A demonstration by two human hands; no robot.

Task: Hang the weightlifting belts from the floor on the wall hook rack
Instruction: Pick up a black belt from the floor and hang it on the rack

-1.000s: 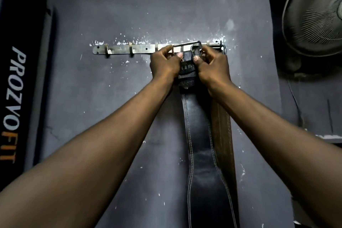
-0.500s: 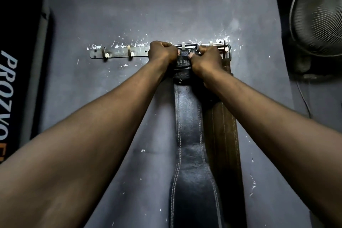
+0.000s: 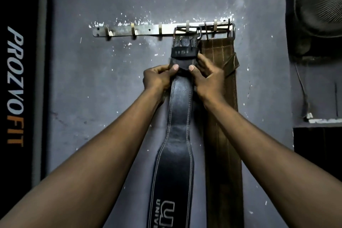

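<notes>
A metal hook rack (image 3: 144, 30) runs across the grey wall. A black leather belt (image 3: 177, 135) with white stitching hangs by its buckle from a hook near the rack's right part. A brown belt (image 3: 220, 116) hangs beside it on the right, from the hooks at the rack's right end. My left hand (image 3: 157, 77) and my right hand (image 3: 207, 77) pinch the black belt just under its loop, thumbs on its front, a little below the rack.
Three bare hooks stick out of the rack's left half. A black padded upright marked PROZVOFIT (image 3: 16, 83) stands at the left. A fan (image 3: 320, 2) hangs at the top right, over a dark ledge (image 3: 318, 122) with a cable.
Both hands have slid down from the buckle at the rack to the strap below it. The black belt's buckle now hangs on its hook, uncovered.
</notes>
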